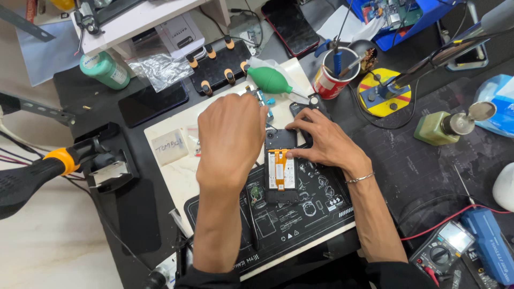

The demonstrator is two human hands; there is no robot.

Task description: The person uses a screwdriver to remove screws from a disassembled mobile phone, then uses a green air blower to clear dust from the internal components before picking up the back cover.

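Observation:
An opened phone (281, 168) lies back-up on a black work mat (300, 214), its orange flex cable and battery showing. My right hand (321, 140) rests on the phone's top right corner, fingers spread across the edge and pressing it down. My left hand (231, 140) hovers over the phone's upper left side, back of the hand toward me, fingers curled down; what the fingertips touch is hidden. A small green circuit part (257, 194) lies on the mat beside my left forearm.
A green air blower (270, 80) and a red cup (331, 80) of tools stand behind the phone. A multimeter (441, 251) with a red lead sits at bottom right, a green bottle (106, 69) at the upper left, a soldering handle (32, 179) at the left.

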